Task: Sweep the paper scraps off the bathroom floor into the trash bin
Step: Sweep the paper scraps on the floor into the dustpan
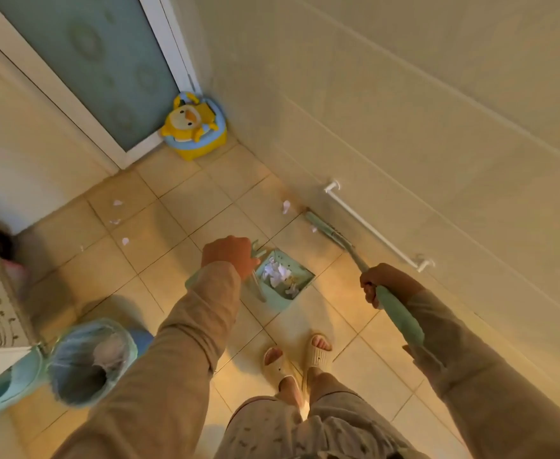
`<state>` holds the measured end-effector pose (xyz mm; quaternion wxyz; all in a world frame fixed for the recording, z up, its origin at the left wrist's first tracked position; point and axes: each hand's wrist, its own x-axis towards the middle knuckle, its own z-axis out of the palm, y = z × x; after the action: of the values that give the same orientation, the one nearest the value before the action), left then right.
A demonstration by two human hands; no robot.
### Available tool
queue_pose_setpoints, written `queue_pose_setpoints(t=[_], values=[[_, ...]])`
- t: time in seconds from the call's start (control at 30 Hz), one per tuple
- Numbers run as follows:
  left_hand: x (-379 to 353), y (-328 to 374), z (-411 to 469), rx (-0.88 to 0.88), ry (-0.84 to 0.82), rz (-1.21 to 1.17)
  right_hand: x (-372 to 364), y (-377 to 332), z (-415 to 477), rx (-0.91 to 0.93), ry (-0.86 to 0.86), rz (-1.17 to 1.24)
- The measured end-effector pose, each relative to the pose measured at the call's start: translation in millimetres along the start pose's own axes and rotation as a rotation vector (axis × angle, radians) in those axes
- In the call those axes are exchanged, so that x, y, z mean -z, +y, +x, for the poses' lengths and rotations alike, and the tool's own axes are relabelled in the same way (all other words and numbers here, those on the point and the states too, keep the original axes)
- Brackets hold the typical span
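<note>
- We hold the dustpan (pixel 280 281) by its upright handle in our left hand (pixel 229 255), fingers curled tight around the handle. The pan sits on the tiled floor (pixel 172 266) just ahead of our slippered feet.
- Our right hand (pixel 383 284) is wrapped around the mint broom handle (pixel 399 313), fingers closed on it. The broom head (pixel 325 228) reaches out to the foot of the wall, below the white towel rail (pixel 376 226).
- Crumpled paper scraps (pixel 277 274) already lie in the dustpan. More loose scraps remain: 1 near the wall (pixel 286 207) just beyond the broom head, and about 4 small ones (pixel 117 212) scattered on the tiles to the left, well apart from the pan.
- We judge the scraps to be very light and soft. They should slide readily on smooth tile but may flutter or skip over the pan's lip if the stroke is quick, so short, gentle strokes suit them.
- The broom looks light and stiff. A grip mid-handle, as now, gives good control of the head.
- The dustpan seems light plastic. Keeping it level by the handle should stop the paper spilling on the way to the lined trash bin (pixel 90 362), which stands open at our left, near the pan.
</note>
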<state>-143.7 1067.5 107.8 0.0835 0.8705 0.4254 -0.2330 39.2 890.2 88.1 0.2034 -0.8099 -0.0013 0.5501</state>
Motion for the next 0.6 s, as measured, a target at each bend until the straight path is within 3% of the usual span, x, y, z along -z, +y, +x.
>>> queue_pose_setpoints(t=[0.17, 0.27, 0.47, 0.6], values=[[-2, -8, 7, 0.006, 0.007, 0.012, -6, -14, 12, 0.066, -0.026, 0.105], [-4, -8, 7, -0.007, 0.019, 0.038, -13, 2, 8, -0.019, -0.041, 0.279], [0, -6, 11, -0.006, 0.034, 0.054, -27, 28, 2, -0.236, -0.1, 0.129], [1, -4, 14, -0.017, 0.029, 0.059, -2, 30, 1, -0.259, -0.215, 0.082]])
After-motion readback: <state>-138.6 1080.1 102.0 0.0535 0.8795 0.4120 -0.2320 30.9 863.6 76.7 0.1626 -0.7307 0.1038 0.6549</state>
